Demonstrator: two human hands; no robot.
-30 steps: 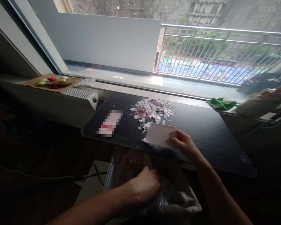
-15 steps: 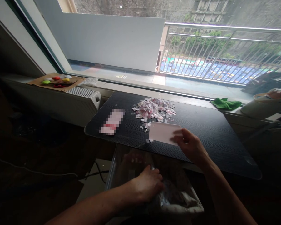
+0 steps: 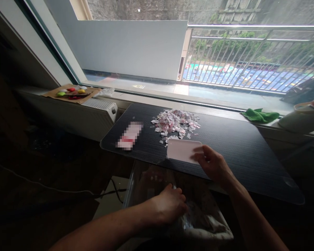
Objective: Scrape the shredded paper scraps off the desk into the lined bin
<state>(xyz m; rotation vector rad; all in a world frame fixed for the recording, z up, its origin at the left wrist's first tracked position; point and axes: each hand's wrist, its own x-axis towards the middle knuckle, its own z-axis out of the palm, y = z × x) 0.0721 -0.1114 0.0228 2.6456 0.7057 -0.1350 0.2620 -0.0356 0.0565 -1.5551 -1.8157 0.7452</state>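
My right hand [image 3: 215, 164] pinches the right end of a thin pale pink card [image 3: 182, 150], held low over the black tabletop [image 3: 230, 143]. The card's left end is beside loose scraps in front of a heap of small white and pink paper pieces [image 3: 176, 122]. Below the table's near edge, my left hand [image 3: 171, 205] is closed on a clear plastic bag [image 3: 184, 221]; its fingertips are partly hidden. Pale bits show dimly through the plastic. Left of the heap lies a pink and white item [image 3: 130, 136], blurred out by pixelation.
A radiator [image 3: 101, 106] stands left of the table, with cardboard [image 3: 47, 93] and coloured lumps above it. On the sill at right are a green cloth [image 3: 260, 115] and a pale container [image 3: 290, 122]. A cable [image 3: 68, 191] crosses the dark floor.
The camera view has shifted slightly, moving the table rightward in the picture. Relative to the table, the card has slid a little left, covering scraps at its corner. Both hands keep their grip.
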